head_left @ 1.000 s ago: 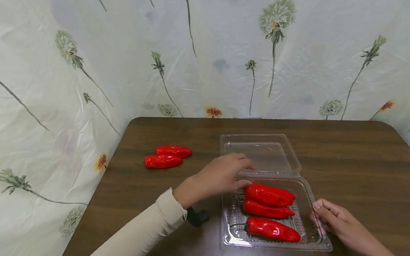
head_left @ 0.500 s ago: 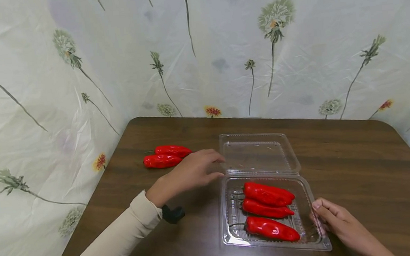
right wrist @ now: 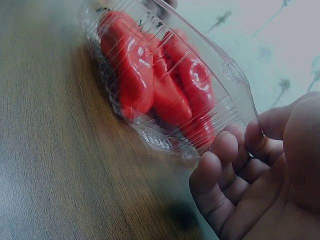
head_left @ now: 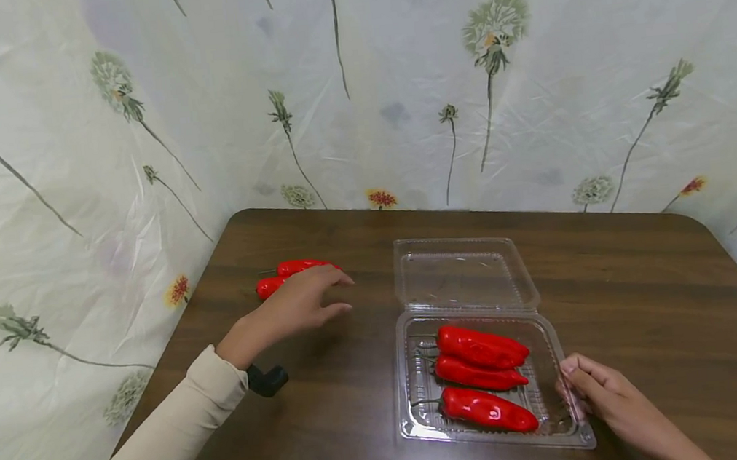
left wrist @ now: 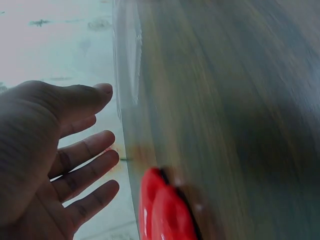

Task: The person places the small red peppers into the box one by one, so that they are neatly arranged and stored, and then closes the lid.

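My left hand [head_left: 290,306] hangs over the table's left part, its fingers spread with nothing between them. Behind it lie two red peppers [head_left: 296,266], partly hidden by the hand; they show at the bottom of the left wrist view as red peppers [left wrist: 167,210]. My right hand [head_left: 602,385] pinches the right rim of a clear plastic clamshell container [head_left: 419,430] between thumb and fingers. Three red peppers [head_left: 489,409] lie side by side in its base, stems to the left. Through the container wall, the right wrist view also shows these red peppers [right wrist: 130,70].
The container's hinged lid [head_left: 465,276] lies folded back flat on the brown wooden table [head_left: 643,286]. A flower-printed sheet [head_left: 394,74] rises behind the table and along its left side. A black strap piece [head_left: 267,380] sits at my left wrist.
My left hand has moved left from above the container's peppers to near the two peppers on the table. The right hand stays on the container's rim.
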The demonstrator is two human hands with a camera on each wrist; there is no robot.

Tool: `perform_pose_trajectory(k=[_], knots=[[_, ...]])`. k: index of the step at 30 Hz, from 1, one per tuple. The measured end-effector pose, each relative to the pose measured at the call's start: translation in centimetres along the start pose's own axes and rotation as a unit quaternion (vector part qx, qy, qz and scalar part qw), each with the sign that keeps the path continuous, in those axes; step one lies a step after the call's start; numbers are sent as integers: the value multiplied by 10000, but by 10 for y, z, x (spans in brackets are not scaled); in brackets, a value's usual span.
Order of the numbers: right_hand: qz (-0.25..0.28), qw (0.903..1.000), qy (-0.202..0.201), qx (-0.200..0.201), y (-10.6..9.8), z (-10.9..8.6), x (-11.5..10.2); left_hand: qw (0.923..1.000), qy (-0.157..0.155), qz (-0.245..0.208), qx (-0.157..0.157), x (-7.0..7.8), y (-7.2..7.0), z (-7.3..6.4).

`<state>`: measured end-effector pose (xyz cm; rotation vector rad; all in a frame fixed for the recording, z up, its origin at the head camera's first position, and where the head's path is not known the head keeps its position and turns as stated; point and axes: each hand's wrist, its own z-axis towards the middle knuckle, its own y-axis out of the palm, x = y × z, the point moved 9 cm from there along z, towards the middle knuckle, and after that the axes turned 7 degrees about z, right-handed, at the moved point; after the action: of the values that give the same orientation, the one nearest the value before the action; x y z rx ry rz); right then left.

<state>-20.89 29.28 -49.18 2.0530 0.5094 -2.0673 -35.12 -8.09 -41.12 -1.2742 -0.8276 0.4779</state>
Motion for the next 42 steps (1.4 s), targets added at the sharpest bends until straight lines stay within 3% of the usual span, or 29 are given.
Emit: perform_pose_trajectory(k=[11,21,33,42], knots=[[79,9999,2,-104,1,0,0,9992,-355,193,39,-40,-1,-12],[131,9998,91,-151,0,-1,1,9968,-597,523,-23,-63,3,-14],[140,9997,-31,-188,0,0,0,9953,-816,481,-220,-78,16,-18],[152,9996,30,-217,0,0,0,9959,-774,400,-241,-83,30,-20]])
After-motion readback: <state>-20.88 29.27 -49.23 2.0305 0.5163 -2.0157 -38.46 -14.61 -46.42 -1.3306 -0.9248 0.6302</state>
